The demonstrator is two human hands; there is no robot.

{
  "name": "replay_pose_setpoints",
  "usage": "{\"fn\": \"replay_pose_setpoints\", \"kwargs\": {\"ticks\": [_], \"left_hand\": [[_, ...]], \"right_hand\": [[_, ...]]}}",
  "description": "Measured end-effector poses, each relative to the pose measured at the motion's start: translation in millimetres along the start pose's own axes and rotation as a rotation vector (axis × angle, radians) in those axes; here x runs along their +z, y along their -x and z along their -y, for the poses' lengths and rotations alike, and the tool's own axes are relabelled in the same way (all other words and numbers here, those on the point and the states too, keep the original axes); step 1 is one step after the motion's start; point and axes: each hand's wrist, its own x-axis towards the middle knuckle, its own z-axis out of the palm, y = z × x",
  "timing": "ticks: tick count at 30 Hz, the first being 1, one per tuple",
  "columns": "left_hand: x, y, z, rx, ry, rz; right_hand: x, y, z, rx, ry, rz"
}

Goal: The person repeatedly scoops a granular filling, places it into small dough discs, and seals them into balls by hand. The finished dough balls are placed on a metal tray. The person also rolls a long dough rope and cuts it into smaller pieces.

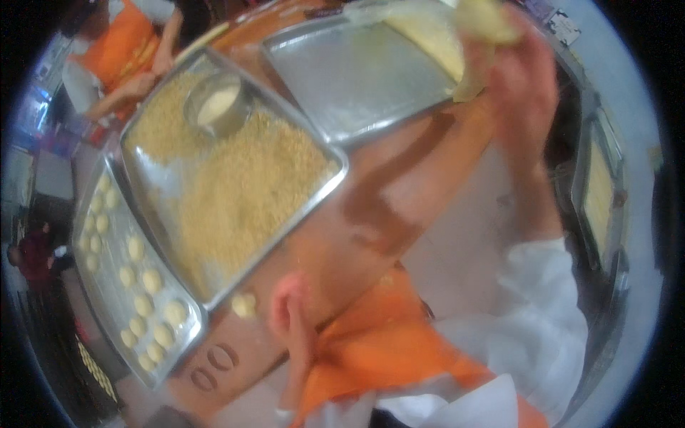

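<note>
My right hand (522,80) is raised at the upper right, blurred, with a piece of pale dough (487,21) in its fingers, beside a larger sheet of dough (433,43) at a metal tray's (342,140) far right. My left hand (291,305) is low over the table, its fingers curled; whether anything lies inside them cannot be seen. A small lump of dough (244,305) rests on the wooden table just left of it. The middle tray (278,234) holds yellowish crumbs (241,198) and a round metal bowl (217,107) of pale powder.
A tray (179,361) of small round dough balls (152,281) stands at the left. Across the orange-brown table (321,257) a person in an orange apron (120,48) works. Another person (35,254) is far left. More trays (596,198) stand at the right.
</note>
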Motion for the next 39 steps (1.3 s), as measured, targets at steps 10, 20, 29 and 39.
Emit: {"fn": "replay_pose_setpoints", "kwargs": {"ticks": [10, 20, 29, 39], "left_hand": [[-38, -10, 26, 0.362, -0.749, 0.021], [16, -65, 34, 0.424, -1.242, 0.455], [8, -33, 2, 0.309, -0.934, 0.450], [-72, 0, -17, 0.288, -1.226, 0.228]], "right_hand": [[-13, 151, 18, 0.154, 0.512, 0.785], [-92, 141, -73, 0.534, 0.639, 1.046], [-83, 97, -62, 0.542, 0.481, 0.906], [-39, 168, -47, 0.406, 0.506, 1.098]]}}
